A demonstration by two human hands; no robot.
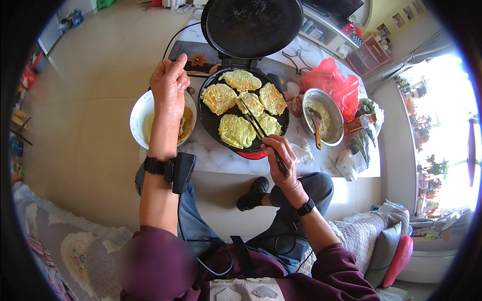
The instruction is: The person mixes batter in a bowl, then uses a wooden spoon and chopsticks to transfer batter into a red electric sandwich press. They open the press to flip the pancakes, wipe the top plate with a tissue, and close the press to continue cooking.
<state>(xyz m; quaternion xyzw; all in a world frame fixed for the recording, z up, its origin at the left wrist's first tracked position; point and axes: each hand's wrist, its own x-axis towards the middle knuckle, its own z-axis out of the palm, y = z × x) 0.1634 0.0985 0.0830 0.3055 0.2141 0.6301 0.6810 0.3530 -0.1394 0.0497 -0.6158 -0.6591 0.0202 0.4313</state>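
Note:
My right hand (279, 160) is closed round dark chopsticks (257, 127), whose tips touch the middle pancake (250, 104) on a round electric griddle (205, 129). Around it lie several browned pancakes, such as the left one (218, 98), and two greener ones at the front, one (236, 131) fully in view and one (268, 125) partly under the chopsticks. The griddle's black lid (252, 26) stands raised behind. My left hand (169, 82) is lifted, fingers curled, above a white bowl (138, 122) with cooked pancakes inside; whether it holds anything thin cannot be told.
Right of the griddle are a metal bowl (337, 140) of batter with a wooden-handled spatula (317, 126), eggshells (293, 90), a red plastic bag (333, 84), a bottle (357, 124), bagged greens and a tissue pack (348, 165). Metal tongs (297, 62) lie behind. A cable runs left of the lid.

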